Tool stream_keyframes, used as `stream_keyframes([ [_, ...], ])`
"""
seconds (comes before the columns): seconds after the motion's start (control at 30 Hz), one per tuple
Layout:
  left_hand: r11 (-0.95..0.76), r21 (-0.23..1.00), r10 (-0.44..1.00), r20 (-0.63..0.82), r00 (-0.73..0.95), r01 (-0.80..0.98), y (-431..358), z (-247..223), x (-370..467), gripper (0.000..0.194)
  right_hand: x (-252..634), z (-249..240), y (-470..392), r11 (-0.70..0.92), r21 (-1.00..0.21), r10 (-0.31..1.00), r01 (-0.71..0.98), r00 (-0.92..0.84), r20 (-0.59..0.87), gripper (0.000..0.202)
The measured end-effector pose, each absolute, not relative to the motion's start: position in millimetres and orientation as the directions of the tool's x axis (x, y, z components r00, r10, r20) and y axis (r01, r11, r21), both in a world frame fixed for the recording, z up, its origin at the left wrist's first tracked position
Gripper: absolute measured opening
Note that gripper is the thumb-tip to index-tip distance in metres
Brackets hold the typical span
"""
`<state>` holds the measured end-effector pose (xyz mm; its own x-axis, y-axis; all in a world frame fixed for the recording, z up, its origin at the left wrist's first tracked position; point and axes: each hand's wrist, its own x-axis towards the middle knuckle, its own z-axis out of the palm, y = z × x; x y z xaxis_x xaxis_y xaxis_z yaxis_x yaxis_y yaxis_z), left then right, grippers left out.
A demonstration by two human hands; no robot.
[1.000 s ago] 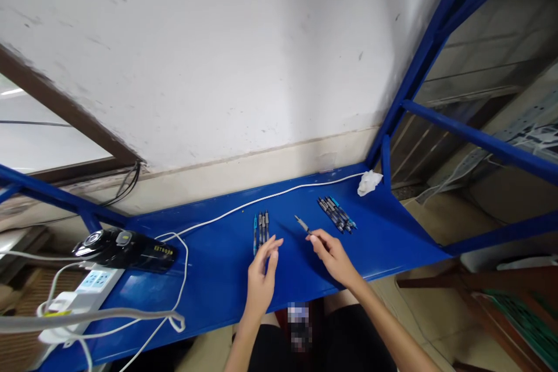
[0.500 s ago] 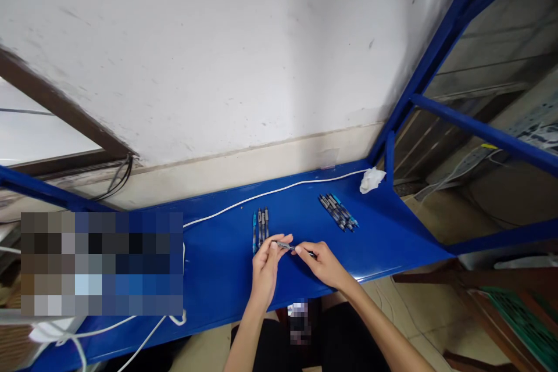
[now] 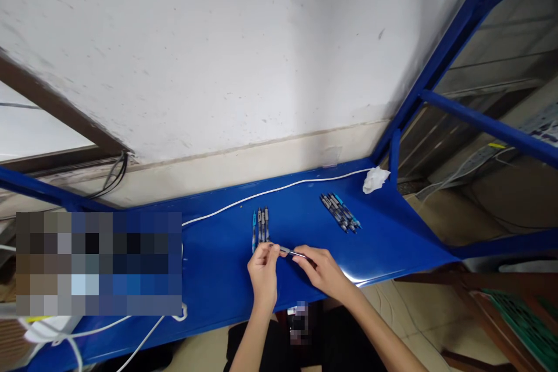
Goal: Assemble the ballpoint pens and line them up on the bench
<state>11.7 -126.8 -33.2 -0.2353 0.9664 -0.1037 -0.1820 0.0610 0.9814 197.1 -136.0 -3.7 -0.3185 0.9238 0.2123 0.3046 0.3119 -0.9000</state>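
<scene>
My left hand [image 3: 264,273] pinches the grey end of a pen [image 3: 285,250] above the front part of the blue table. The fingers of my right hand [image 3: 321,268] close round the pen's other, dark end, with a thin dark length showing between the hands. Just behind my left hand lie several pens [image 3: 263,224] side by side, grey ones and a blue one [image 3: 254,226] at the left. Farther right, a slanted bunch of pens [image 3: 340,213], grey and blue, rests on the table.
A white cable [image 3: 261,193] crosses the back of the blue table [image 3: 218,279]. Crumpled white tissue [image 3: 375,179] sits at the back right by the blue frame [image 3: 394,157]. White cords and a pale object [image 3: 52,328] are at the left, beside a blurred-out area.
Both hands have moved slightly apart, and more of the pen shows between them. My left hand's fingers have closed in more tightly round its end. The view has shifted a little.
</scene>
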Motion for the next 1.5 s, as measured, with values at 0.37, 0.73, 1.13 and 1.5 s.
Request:
stream_keyframes([
  [0.37, 0.116, 0.963, 0.986, -0.141, -0.087, -0.245, -125, -31, 8, 0.036, 196, -5, -134, 0.336, -0.872, 0.920, 0.356, -0.324, 0.222, 0.026],
  [0.73, 0.128, 0.954, 0.991, -0.133, -0.003, -0.273, -125, -27, 9, 0.048, 195, -10, -136, 0.268, -0.869, 0.957, 0.416, -0.221, 0.190, 0.017],
  [1.13, 0.093, 0.975, 0.995, -0.100, -0.024, -0.200, -126, -26, 11, 0.047, 195, -16, -135, 0.337, -0.821, 0.935, 0.461, -0.265, 0.235, 0.025],
  [1.5, 0.054, 0.985, 0.990, -0.075, -0.123, -0.164, -126, -21, 15, 0.035, 192, -19, -135, 0.297, -0.832, 0.953, 0.468, -0.204, 0.226, 0.018],
])
